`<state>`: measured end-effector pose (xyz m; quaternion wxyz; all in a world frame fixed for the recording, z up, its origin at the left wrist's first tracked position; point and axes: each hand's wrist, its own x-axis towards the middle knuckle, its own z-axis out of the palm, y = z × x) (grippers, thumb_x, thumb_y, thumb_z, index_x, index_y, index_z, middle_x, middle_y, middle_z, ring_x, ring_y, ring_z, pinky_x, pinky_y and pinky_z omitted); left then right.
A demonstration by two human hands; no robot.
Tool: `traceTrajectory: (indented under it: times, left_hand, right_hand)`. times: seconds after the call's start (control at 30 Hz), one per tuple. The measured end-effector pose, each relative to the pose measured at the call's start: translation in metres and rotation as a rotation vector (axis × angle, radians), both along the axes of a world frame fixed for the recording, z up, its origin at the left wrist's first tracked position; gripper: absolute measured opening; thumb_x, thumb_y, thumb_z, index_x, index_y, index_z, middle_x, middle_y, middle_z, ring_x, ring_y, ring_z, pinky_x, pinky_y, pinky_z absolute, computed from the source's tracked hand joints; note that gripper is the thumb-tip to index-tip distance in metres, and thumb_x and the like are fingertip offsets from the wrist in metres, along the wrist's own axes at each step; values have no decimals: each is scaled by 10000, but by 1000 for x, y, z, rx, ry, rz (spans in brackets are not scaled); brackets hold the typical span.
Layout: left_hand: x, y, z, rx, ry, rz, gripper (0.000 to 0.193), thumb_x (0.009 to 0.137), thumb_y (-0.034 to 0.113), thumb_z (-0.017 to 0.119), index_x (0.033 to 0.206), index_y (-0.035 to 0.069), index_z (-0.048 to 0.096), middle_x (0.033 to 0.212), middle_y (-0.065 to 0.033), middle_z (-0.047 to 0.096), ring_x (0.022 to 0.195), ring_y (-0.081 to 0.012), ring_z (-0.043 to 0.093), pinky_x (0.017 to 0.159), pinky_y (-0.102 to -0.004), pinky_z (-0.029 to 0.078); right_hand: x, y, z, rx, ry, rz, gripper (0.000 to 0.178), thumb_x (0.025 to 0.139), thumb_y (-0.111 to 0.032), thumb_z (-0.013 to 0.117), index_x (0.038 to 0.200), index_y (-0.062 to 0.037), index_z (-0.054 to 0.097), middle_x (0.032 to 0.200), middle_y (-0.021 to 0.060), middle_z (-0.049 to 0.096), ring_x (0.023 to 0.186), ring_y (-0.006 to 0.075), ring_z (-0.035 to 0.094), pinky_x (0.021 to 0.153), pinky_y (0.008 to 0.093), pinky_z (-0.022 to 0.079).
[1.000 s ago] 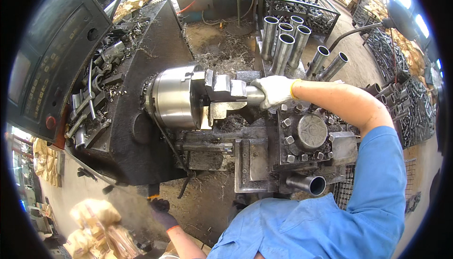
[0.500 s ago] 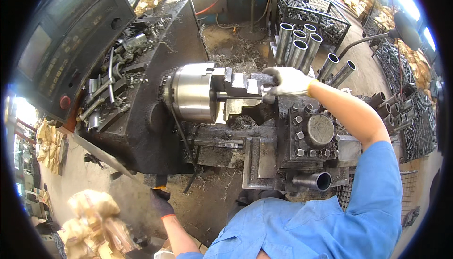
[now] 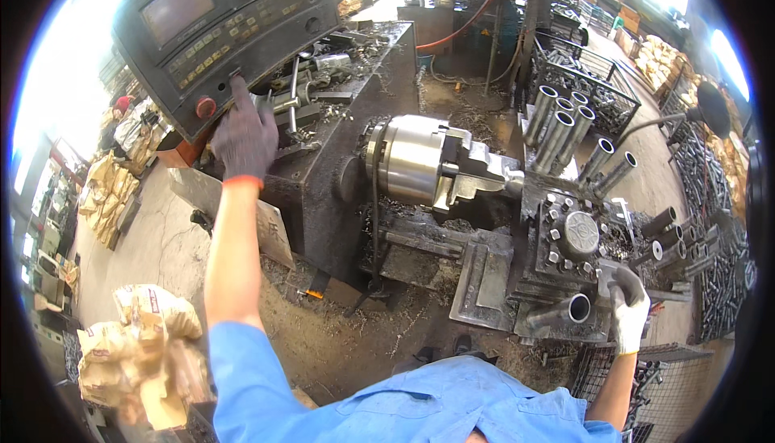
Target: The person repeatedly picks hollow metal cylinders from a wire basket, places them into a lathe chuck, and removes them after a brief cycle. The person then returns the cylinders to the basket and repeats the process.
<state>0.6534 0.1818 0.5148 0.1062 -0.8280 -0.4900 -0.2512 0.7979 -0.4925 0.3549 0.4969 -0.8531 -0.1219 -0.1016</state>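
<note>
My left hand (image 3: 246, 140) wears a dark glove with an orange cuff. It is raised to the control panel (image 3: 194, 60), index finger stretched to its lower edge by the small round buttons. A red knob (image 3: 206, 107) is just left of that hand. My right hand (image 3: 628, 306), in a white glove, is closed beside the lathe's square tool post (image 3: 579, 233); what its fingers grip is hidden. Left of the tool post, the shiny chuck (image 3: 412, 160) has stepped jaws (image 3: 484, 169) with a metal piece (image 3: 513, 183) at their end.
Steel tubes (image 3: 557, 136) stand upright behind the tool post, and more tubes (image 3: 670, 241) are at the right. One tube (image 3: 565, 312) lies in front of the tool post. Tools and metal chips cover the lathe's headstock (image 3: 339, 140). Paper sacks (image 3: 145, 346) are piled at the lower left.
My left hand has risen from low beside the machine to the control panel. My right hand has left the chuck jaws and moved right and nearer, beside the tool post. The view has shifted left.
</note>
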Motion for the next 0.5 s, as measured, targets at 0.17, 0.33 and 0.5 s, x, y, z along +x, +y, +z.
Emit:
traceTrajectory:
  times: [0.17, 0.33, 0.5]
  left_hand:
    - [30, 45, 35, -81, 110, 51, 791, 1039, 486, 513, 1701, 193, 195, 1330, -233, 716, 1208, -417, 709, 949, -599, 540]
    - [-6, -62, -31, 371, -414, -498, 598, 1054, 351, 593, 1580, 108, 445, 1259, -211, 734, 1135, -418, 720, 929, -553, 553]
    - [-95, -265, -251, -710, -286, -882, 317, 1000, 218, 668, 1265, 46, 693, 1016, -103, 724, 904, -276, 707, 784, -402, 581]
  right_hand:
    - [-45, -22, 2, -209, 32, 33, 392, 880, -32, 693, 1267, 32, 711, 1143, 130, 774, 1036, 181, 728, 934, 321, 569]
    - [-61, -35, -7, -207, 118, 83, 377, 856, -68, 699, 1223, 7, 744, 1122, 133, 788, 1028, 193, 738, 948, 331, 571]
    - [-47, -25, -42, -142, 365, 240, 487, 826, -97, 734, 1302, 1, 700, 1167, 106, 776, 1026, 167, 730, 956, 315, 569]
